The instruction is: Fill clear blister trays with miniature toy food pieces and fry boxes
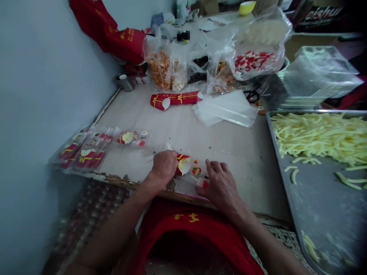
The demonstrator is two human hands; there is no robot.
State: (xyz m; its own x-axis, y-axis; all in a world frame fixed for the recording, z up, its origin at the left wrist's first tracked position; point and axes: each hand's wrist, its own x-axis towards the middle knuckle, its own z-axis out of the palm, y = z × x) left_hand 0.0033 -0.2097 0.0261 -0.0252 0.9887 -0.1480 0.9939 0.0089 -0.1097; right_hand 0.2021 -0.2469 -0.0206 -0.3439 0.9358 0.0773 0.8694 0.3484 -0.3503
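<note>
A small red fry box (183, 164) with pale fry pieces in its white mouth lies in a clear plastic bag (186, 177) near the table's front edge. My left hand (164, 166) is closed around the bag's left end, beside the box. To the right of the box are a tiny burger-like piece (195, 161), a round piece with a colourful top (196, 170) and a red-and-white piece (204, 184). Over the bag's right end rests my right hand (222, 185), fingers apart, the thumb by the red-and-white piece.
Similar filled bags (88, 151) lie at the left. Flat red boxes (176, 99) and empty clear bags (226, 109) sit farther back. Bags of small pieces (162, 68) stand behind. A metal tray (315, 198) holds many pale fry pieces (321, 135) at the right.
</note>
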